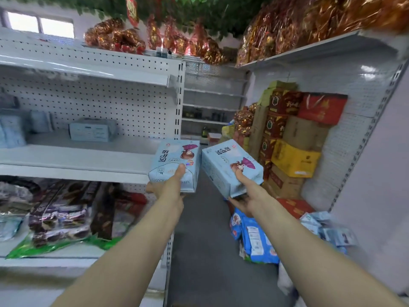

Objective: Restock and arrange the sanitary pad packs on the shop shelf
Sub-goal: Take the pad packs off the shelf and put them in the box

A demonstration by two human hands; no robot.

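Left hand (170, 189): thumb flat on top, fingers curled underneath a glossy pale-blue pad pack (174, 162), held just off the end of the white metal shelf (77, 160). Right hand (247, 196) grips a second pack (230, 167) the same way, tilted, right beside the first one over the aisle. Both are soft, pillowy bricks in plastic film. The shelf backs onto perforated pegboard (124, 103) and has one boxy blue pack (93, 129) on it. Stacked cardboard cartons (305, 134) are off to the right.
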